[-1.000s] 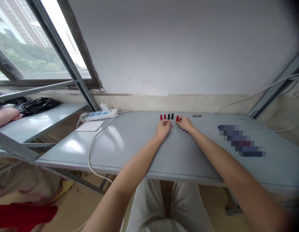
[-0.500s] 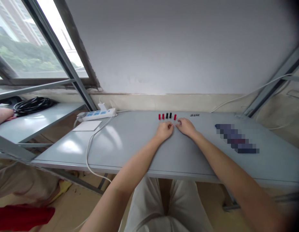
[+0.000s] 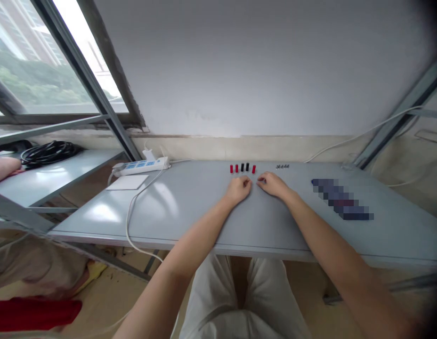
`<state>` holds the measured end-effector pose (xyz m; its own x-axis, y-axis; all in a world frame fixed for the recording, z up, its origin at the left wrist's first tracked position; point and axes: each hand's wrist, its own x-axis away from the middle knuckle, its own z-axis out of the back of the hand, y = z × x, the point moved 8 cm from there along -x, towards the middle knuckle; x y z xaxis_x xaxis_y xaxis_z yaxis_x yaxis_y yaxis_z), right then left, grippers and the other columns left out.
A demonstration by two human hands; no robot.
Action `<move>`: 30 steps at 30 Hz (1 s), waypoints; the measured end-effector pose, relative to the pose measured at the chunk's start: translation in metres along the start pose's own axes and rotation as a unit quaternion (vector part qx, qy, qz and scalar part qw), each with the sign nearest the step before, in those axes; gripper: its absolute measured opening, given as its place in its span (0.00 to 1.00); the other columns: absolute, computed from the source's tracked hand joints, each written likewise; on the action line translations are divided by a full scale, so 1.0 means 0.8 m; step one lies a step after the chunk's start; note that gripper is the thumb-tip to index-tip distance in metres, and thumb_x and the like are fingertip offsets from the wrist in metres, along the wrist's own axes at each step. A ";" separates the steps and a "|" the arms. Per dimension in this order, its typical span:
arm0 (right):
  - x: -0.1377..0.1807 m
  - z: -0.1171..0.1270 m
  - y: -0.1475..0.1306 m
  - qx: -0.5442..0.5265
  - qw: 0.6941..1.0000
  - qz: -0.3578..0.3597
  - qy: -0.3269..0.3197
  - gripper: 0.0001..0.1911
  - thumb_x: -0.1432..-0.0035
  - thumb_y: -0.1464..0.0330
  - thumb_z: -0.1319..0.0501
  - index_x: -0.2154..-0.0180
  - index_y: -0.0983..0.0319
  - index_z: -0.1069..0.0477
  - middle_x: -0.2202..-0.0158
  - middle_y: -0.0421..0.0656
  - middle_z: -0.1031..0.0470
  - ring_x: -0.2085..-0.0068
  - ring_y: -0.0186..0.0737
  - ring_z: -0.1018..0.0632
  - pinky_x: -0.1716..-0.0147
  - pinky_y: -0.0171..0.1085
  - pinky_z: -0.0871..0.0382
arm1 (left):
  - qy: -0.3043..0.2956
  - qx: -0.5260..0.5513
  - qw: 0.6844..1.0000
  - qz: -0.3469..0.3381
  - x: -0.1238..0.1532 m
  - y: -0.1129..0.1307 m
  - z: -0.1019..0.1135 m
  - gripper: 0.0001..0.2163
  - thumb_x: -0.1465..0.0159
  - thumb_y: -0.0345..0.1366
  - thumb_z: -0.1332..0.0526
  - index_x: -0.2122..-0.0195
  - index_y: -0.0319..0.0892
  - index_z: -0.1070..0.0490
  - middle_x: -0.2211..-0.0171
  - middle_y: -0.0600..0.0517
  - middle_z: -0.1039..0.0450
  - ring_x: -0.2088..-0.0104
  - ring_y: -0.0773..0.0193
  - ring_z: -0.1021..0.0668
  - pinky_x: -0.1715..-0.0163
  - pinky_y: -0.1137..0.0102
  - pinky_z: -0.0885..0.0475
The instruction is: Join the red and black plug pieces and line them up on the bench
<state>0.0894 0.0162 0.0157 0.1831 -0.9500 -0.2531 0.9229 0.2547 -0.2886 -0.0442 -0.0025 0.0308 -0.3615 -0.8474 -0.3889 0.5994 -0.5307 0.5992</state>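
Observation:
My left hand [image 3: 238, 189] rests low over the grey table, fingers curled and thumb pressed in. A short gap to its right, my right hand [image 3: 273, 184] faces it with thumb and forefinger close together. Whatever either hand may hold is too small or hidden to make out. Just beyond them, small cylinders stand upright in a row: red cylinders [image 3: 231, 169] on the left, two black cylinders [image 3: 242, 167] in the middle and one red cylinder [image 3: 254, 169] at the right end. Farther right lie several tiny dark metallic pieces [image 3: 282, 166].
At the back left are a white power strip [image 3: 148, 165] and a flat white box [image 3: 127, 182]; a white cable [image 3: 132, 212] runs over the front edge. A blurred dark item [image 3: 340, 199] lies to the right. Another person's hand [image 3: 6, 169] is near coiled black cable [image 3: 51, 153].
The view has shifted slightly. My fingertips are a little farther apart, the right hand having drawn away from the left. The row of cylinders looks the same.

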 end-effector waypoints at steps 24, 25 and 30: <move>0.001 0.004 -0.001 -0.020 1.000 -0.017 0.013 0.09 0.46 0.68 0.42 0.63 0.62 0.25 0.60 0.48 0.24 0.59 0.42 0.26 0.57 0.38 0.35 | 0.010 -0.010 1.000 0.023 0.001 -0.005 0.003 0.09 0.40 0.34 0.47 0.70 0.39 0.27 0.75 0.49 0.28 0.74 0.66 0.29 0.68 0.70 0.34; 0.001 0.005 0.000 -0.024 0.999 -0.023 0.017 0.09 0.46 0.68 0.43 0.64 0.62 0.25 0.61 0.49 0.24 0.59 0.42 0.26 0.58 0.38 0.35 | 0.016 -0.013 0.999 0.034 0.001 -0.008 0.005 0.09 0.40 0.34 0.47 0.70 0.39 0.27 0.75 0.49 0.28 0.74 0.66 0.30 0.68 0.70 0.34; -0.001 0.008 0.015 -0.051 0.994 -0.083 0.048 0.10 0.45 0.68 0.43 0.64 0.63 0.25 0.62 0.49 0.23 0.61 0.42 0.25 0.59 0.37 0.35 | 0.046 0.011 0.996 0.079 0.000 -0.021 0.011 0.09 0.42 0.32 0.47 0.74 0.39 0.29 0.77 0.50 0.30 0.75 0.66 0.30 0.70 0.71 0.35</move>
<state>0.1022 0.0188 0.0187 -0.0070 -0.9601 -0.2796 0.8979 0.1171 -0.4244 -0.0605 0.0062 0.0271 -0.1959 -0.9155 -0.3513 0.6273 -0.3923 0.6727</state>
